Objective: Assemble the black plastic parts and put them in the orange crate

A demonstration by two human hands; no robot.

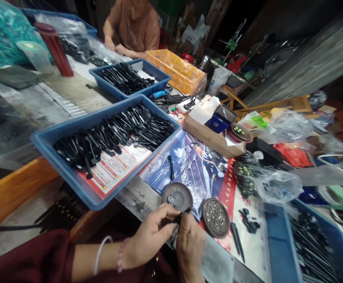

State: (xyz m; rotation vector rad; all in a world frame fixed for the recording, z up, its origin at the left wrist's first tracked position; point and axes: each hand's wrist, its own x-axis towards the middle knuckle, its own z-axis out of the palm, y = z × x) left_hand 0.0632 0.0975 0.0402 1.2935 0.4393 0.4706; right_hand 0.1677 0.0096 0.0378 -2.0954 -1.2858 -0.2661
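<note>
My left hand [152, 234] pinches a small black plastic piece [183, 215] between thumb and fingertips. Closed on the same piece from the other side is my right hand [190, 245]; much of the piece is hidden by the fingers. Just beyond my hands stands a shallow brown dish [181, 192] with a few tiny metal bits in it. To the right, a round bowl [215, 218] is full of small shiny metal parts. Two slim black strips [237, 241] lie beside that bowl, and a single black part [171, 167] rests on the printed sheet behind the dish.
A blue tray [106, 202] of many black parts sits at left, with another blue tray [100, 80] behind it. At right is a blue bin [280, 239] of black pieces. A cardboard box [209, 137] stands farther back. Across the table sits another person [138, 29].
</note>
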